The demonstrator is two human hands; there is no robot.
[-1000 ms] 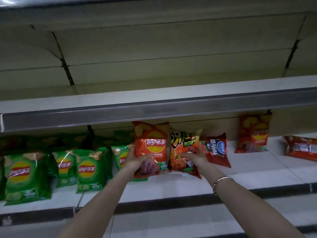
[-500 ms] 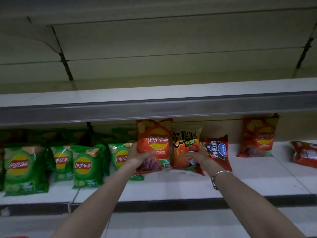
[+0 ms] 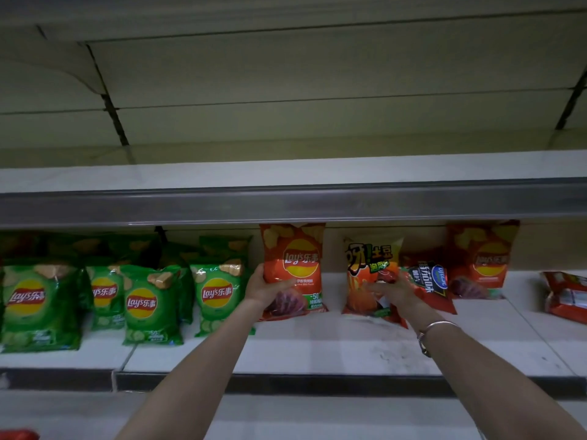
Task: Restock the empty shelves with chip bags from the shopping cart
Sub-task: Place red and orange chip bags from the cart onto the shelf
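Note:
My left hand [image 3: 265, 289] grips an orange-red Lay's bag [image 3: 293, 258] by its lower left side, upright on the white shelf [image 3: 317, 347]. My right hand [image 3: 395, 289] holds an orange and yellow chip bag [image 3: 370, 258] from the front, upright too. A gap separates the two bags. Just behind my right hand lies a dark red bag with a blue logo [image 3: 428, 277]. Another orange-red Lay's bag [image 3: 484, 255] leans against the back wall further right.
Several green Lay's bags [image 3: 143, 300] stand in rows on the shelf's left part. A red bag [image 3: 565, 295] lies flat at the far right. The grey-edged shelf above [image 3: 286, 173] holds nothing. Something red [image 3: 17, 435] shows at the bottom left corner.
Both hands pushed the two bags deeper onto the shelf and apart. The bags touched side by side before; now a gap lies between them.

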